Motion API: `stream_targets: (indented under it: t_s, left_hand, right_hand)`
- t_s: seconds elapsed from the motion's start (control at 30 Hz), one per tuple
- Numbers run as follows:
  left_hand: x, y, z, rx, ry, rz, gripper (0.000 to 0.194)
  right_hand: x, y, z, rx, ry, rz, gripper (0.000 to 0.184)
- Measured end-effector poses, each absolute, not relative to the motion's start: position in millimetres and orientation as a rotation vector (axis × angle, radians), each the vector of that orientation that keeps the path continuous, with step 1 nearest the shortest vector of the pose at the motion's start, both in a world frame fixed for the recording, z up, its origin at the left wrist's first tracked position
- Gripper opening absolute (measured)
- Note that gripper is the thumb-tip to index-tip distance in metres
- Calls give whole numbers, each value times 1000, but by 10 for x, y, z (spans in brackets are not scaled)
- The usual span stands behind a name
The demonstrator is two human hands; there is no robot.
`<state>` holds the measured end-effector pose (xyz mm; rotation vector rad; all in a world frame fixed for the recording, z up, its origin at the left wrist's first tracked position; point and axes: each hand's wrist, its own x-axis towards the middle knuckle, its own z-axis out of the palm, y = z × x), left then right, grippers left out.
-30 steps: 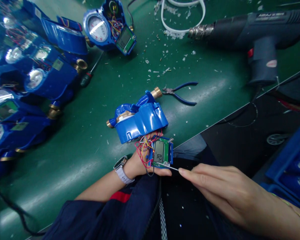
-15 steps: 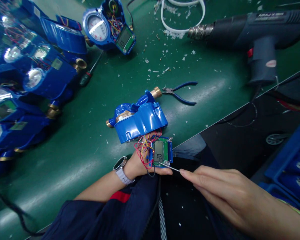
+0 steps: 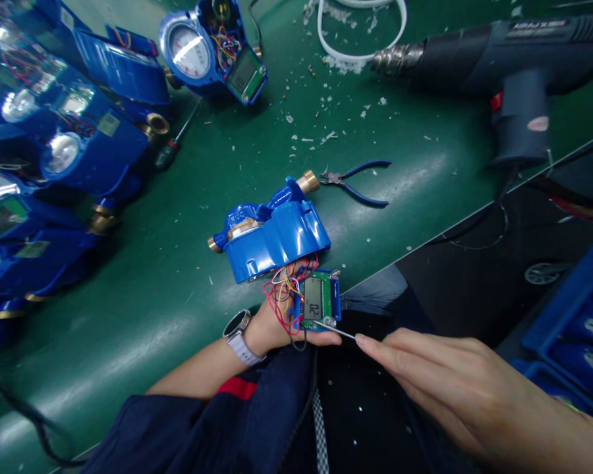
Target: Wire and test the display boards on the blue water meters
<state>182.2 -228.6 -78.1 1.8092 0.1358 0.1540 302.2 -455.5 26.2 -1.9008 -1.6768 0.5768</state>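
My left hand [image 3: 271,326] is closed around a circuit board with a small display [image 3: 321,299], which faces up and shows digits. Thin red, yellow, white and black wires [image 3: 281,289] run from the board toward a blue water meter [image 3: 277,240] lying on its side, just beyond the hand. My right hand [image 3: 439,375] pinches a slim metal tool [image 3: 340,331]; its kind is hidden by the fingers. The tool's tip meets the board's near edge, below the display. Side-cutting pliers [image 3: 356,181] lie by the meter's brass end.
Several blue meters [image 3: 93,145] crowd the left side of the green table [image 3: 188,210]. Another opened meter [image 3: 192,52] and a screwdriver [image 3: 168,153] lie farther back. A heat gun [image 3: 474,59] rests at the right, near white scraps. Blue crates [image 3: 538,329] stand below the table edge.
The digits on the display look slightly different. Both hands, the board and the metal tool keep nearly the same place, with the view shifted only a little.
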Motion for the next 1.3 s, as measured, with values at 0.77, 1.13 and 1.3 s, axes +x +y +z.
stream_targets:
  t_s: [0.77, 1.13, 1.3]
  left_hand:
    - [1787, -2314, -876, 1765, 122, 251, 98]
    - [1761, -2455, -395, 1454, 242, -44, 73]
    - [1662, -2527, -394, 1345, 264, 31, 78]
  right_hand:
    - [2996, -4413, 145, -1814, -1652, 479, 38]
    - [3117, -4278, 245, -1667, -1657, 649, 42]
    - [3280, -4165, 396, -1689, -1817, 678, 44]
